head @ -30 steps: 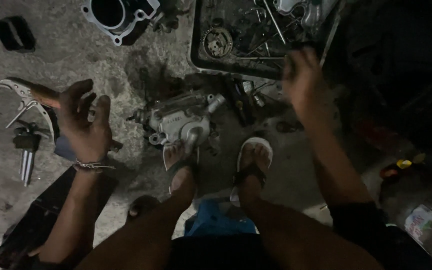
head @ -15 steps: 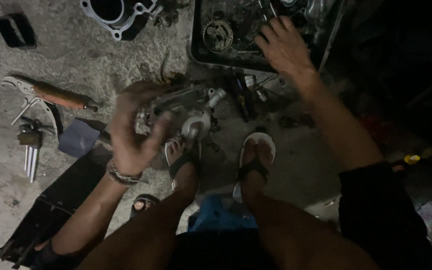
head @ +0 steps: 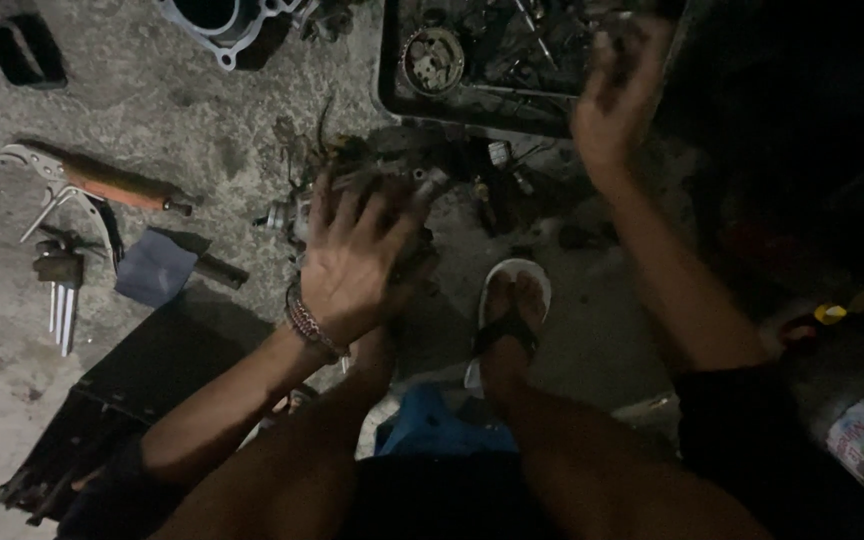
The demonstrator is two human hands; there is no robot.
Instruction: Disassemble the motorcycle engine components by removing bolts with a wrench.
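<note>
The grey cast-metal engine part lies on the concrete floor just in front of the person's sandalled feet, mostly covered by the left hand, whose fingers are spread flat over it rather than closed round it. The right hand reaches into the dark rectangular parts tray at the floor's far edge; blur hides whether its grip holds anything. The work looks mid-way: loose pieces fill the tray, and the orange-handled locking pliers lie untouched to the left.
</note>
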